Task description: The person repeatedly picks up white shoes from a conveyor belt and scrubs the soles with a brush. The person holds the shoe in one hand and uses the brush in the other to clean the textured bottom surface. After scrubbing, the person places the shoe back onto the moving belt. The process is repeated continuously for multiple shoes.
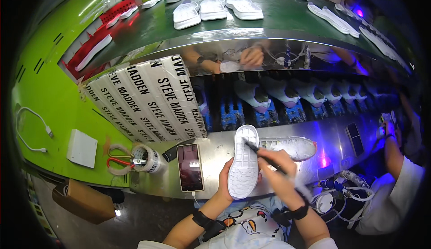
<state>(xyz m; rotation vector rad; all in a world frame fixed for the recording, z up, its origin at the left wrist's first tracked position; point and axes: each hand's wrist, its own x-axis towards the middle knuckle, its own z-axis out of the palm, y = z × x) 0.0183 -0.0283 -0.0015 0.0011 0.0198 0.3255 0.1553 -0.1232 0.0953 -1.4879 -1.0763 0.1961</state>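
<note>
My left hand grips a white shoe sole by its left edge and lower part. The sole is held upright, its hollow side with raised squares and wavy ribs facing me. In my right hand is a slim dark brush-like tool, whose tip reaches the upper squares of the sole. Motion blurs the right hand, and the tip is too small to make out clearly. Behind the held sole, a second white sole lies on the metal bench, partly hidden by the first sole and my right hand.
A phone with a cable lies left of my hands, beside a tape roll and red-handled scissors. A wrapped carton stands behind them. Shoes line up beneath the green belt carrying soles. A co-worker's arm is at right.
</note>
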